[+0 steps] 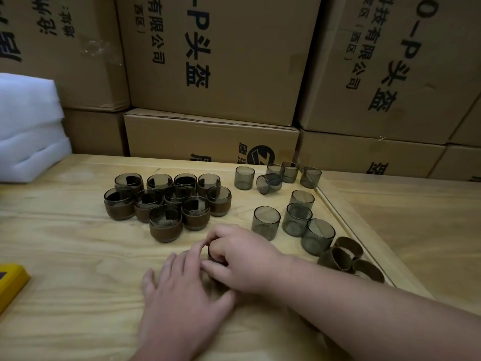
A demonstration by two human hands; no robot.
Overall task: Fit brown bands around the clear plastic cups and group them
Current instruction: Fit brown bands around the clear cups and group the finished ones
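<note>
At the far left a yellow object [10, 282] pokes in at the counter [65, 243] edge, with white foam sheets [28, 126] stacked behind it. Next comes the finished group of banded cups [166, 201], packed close together, each wearing its brown sleeve low on the wall.

In front of them the left hand [182, 290] lies mostly flat with its fingers extended toward the work, grasping nothing, its forefinger reaching to the cup in hand [214, 254]. The right hand [239, 259] has its grip curled round that cup, which is largely hidden; whether a band is already on it cannot be told.

Further right stand the bare cups [296, 217], one of them tipped on its side near the back, and at the counter's corner lies a heap of loose brown bands [348, 256].

These cups look light, stiff and smooth, so probably slippery; holding by the rim or the open mouth should leave the wall free for the band. The bands seem soft and pliable, likely needing a stretch. The finished cluster sits near the hands and could be knocked. Cardboard boxes [213, 61] wall off the back.
</note>
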